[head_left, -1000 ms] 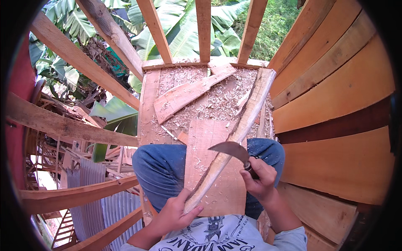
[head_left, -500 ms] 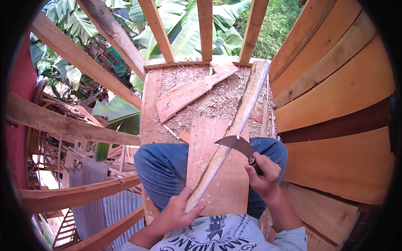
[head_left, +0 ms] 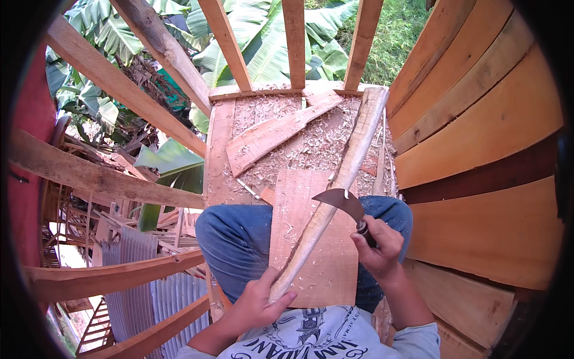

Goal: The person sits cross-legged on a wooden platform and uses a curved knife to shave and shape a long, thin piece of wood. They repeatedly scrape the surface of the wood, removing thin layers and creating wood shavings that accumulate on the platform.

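A long pale strip of wood (head_left: 357,135) with a rough, dark edge slants from my lap up to the far right of the platform. My left hand (head_left: 262,303) is closed round its near end, thumb on top. In my right hand (head_left: 380,245) is a curved knife (head_left: 342,202) with a dark handle; its hooked blade lies across the strip near the middle, tip to the left. A small curl of wood stands at the blade's edge. Beneath the strip, a flat board (head_left: 326,263) rests across my lap between my knees.
Wood shavings (head_left: 305,143) cover the platform floor. An angled board (head_left: 269,134) lies on them at the far left. Upright slats (head_left: 297,45) fence the front and left side; wide planks (head_left: 478,233) wall the right. Outside are banana leaves (head_left: 263,54) and corrugated sheets (head_left: 128,257).
The whole view has shifted slightly. The knife blade has moved a little nearer to me along the strip, and the curl at its edge looks larger.
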### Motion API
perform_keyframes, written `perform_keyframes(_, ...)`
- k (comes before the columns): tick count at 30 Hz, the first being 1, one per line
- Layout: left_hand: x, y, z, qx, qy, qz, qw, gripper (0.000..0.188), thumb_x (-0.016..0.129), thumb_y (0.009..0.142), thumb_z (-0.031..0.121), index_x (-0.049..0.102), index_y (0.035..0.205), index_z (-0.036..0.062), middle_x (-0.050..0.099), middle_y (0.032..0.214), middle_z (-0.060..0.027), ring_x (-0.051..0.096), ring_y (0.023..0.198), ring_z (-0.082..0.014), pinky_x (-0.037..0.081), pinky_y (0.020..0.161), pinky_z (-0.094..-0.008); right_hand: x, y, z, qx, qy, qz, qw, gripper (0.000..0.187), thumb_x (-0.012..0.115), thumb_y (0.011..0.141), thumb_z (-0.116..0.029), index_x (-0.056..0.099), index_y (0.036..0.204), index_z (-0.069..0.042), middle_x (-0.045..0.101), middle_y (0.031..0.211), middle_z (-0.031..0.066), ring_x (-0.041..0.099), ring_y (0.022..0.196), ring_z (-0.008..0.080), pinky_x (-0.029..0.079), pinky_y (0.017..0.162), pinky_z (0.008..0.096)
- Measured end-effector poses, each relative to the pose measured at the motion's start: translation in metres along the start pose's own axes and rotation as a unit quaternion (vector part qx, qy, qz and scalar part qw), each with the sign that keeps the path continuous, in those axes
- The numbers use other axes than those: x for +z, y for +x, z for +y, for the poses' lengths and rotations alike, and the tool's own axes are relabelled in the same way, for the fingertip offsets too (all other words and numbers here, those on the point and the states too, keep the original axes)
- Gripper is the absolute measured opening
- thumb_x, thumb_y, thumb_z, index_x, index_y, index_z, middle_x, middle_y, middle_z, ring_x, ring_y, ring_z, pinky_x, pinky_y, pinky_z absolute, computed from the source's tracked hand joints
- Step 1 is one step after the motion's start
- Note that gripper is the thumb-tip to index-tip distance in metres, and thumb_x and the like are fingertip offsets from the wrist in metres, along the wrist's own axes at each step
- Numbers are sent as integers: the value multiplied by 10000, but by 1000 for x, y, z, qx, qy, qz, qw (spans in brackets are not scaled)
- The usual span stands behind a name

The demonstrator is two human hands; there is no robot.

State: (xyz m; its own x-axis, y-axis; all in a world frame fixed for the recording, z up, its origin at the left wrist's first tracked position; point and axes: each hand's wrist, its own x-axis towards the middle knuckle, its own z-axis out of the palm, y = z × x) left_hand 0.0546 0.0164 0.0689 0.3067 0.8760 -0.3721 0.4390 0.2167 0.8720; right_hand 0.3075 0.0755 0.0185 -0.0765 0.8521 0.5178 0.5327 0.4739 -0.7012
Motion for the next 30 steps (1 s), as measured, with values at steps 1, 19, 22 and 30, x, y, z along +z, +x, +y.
perform_keyframes(1,1,0,1,13,1,6,1000,263,670,839,163,505,942,-13,577,643,-113,585,595,-152,436,551,-292,4,-5,-8,-24,13,-12,1000,300,797,685,-81,669,949,-20,618,662,82,610,525,186,458,472,248)
perform_keyframes(19,2,4,-9,16,-25,-63,998,308,683,844,196,524,1004,-14,582,673,-122,590,616,-154,447,573,-300,-4,-6,-4,95,91,43,990,262,770,724,-66,633,924,32,562,690,41,538,587,104,423,549,217)
perform_keyframes(22,0,6,-19,12,-47,-75,996,302,686,844,196,529,996,-12,573,674,-100,565,619,-139,437,578,-290,-9,-11,-1,198,195,-4,961,258,738,762,-74,627,969,30,586,730,34,534,560,100,420,532,209)
perform_keyframes(30,-3,11,-28,27,-72,-107,991,299,692,834,183,530,991,-12,551,672,-76,532,639,-109,423,591,-281,-23,-25,-14,347,564,-147,735,374,563,930,-104,495,1271,35,528,672,23,472,518,74,379,451,215)
